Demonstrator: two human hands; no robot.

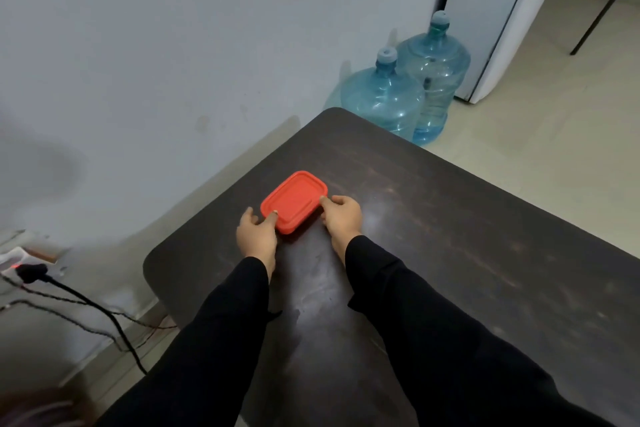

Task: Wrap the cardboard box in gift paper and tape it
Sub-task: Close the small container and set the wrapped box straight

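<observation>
Black long sleeves [225,340] reach fwd over a dark brown wooden table w/ rounded corners [450,236]. On the floor to its left are a white power strip w/ a red light [14,258] & black cables [104,308].

The left hand [258,230] grasps the near-left corner of a red rectangular plastic container w/ a ridged lid [294,199], thumb on top, fingers curled round the side. The right hand [343,217] grasps its right edge, thumb tip on the lid rim. The container lies flat on the table btwn both hands, toward the far-left corner.

Beyond the table, two blue translucent water jugs [384,97] stand touching by a pale wall [173,45]. A white appliance w/ vent slots [491,10] is just beside them.
</observation>
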